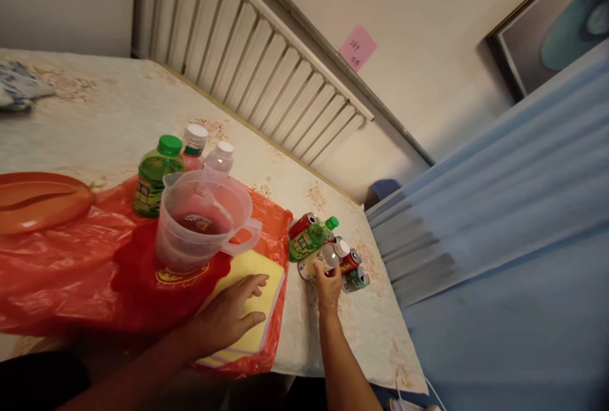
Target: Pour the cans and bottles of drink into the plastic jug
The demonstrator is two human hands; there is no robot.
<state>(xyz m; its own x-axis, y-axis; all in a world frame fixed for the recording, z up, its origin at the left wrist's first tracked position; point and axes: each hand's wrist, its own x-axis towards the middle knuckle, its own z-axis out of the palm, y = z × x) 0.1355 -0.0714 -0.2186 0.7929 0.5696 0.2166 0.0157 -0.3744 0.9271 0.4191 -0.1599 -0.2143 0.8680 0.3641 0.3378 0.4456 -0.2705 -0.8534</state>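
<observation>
My left hand [233, 313] hovers over or rests on a yellow cloth [252, 265], fingers apart and nothing held. My right hand [328, 287] has its fingers around a clear bottle with a white cap [330, 255], at the right of the table. Beside that bottle are a green-capped bottle [304, 243], a red can [302, 225], another red can [351, 261] and a green can [356, 280]. A clear measuring jug [200, 233] with dark liquid stands on a red mat [136, 271], left of the yellow cloth.
Behind the jug stand a green bottle [155, 173], a pink bottle [194, 148] and a clear bottle [219, 158]. An orange plate [42, 208] lies left on a red plastic sheet [80, 271]. A radiator [257, 62] and a blue curtain [499, 208] border the table.
</observation>
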